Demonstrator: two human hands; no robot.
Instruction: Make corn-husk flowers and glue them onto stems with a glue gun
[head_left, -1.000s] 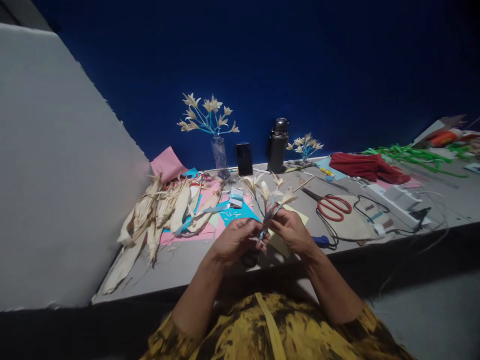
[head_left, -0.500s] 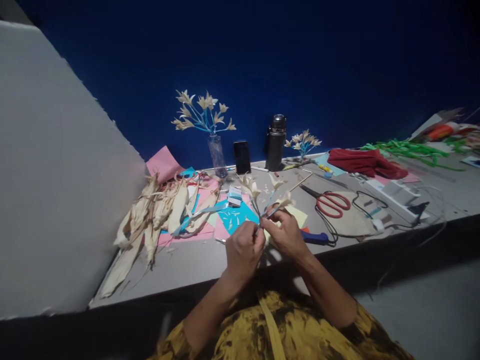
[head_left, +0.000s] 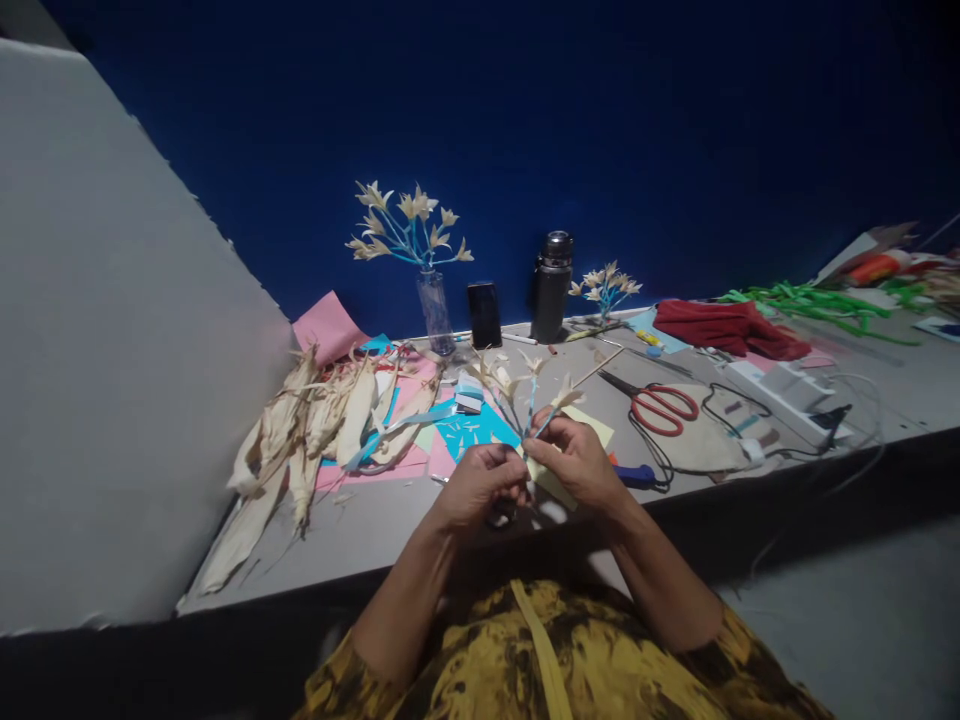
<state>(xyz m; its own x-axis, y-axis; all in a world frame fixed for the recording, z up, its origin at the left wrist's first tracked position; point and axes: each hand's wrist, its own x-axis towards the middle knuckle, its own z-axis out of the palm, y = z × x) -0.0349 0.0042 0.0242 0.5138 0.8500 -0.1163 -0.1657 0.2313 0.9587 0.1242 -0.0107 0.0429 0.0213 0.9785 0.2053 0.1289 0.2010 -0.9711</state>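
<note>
Several pale husk flowers [head_left: 568, 394] on thin stems fan out above my two hands, near the table's front edge. My right hand [head_left: 577, 462] pinches the joined stems between thumb and fingers. Close beside it, my left hand [head_left: 487, 484] is closed with its fingertips together at the lower end of the stems; what it grips is too small to make out. Under the flowers lies a blue sheet [head_left: 469, 432] with small pale scraps on it. A blue and white tape piece [head_left: 469, 392] rests behind my left hand.
Dried husks [head_left: 300, 425] are heaped at the left. Behind stand a clear vase [head_left: 436, 312] of flowers, a phone [head_left: 484, 315] and a dark flask [head_left: 553, 290]. Red-handled scissors [head_left: 664, 408], a blue handle [head_left: 636, 476], black cord and a red cloth [head_left: 731, 328] lie rightward.
My left hand has turned and its fingers have shifted at the stems. The flowers have rotated and spread a little, while my right hand stays on the stems.
</note>
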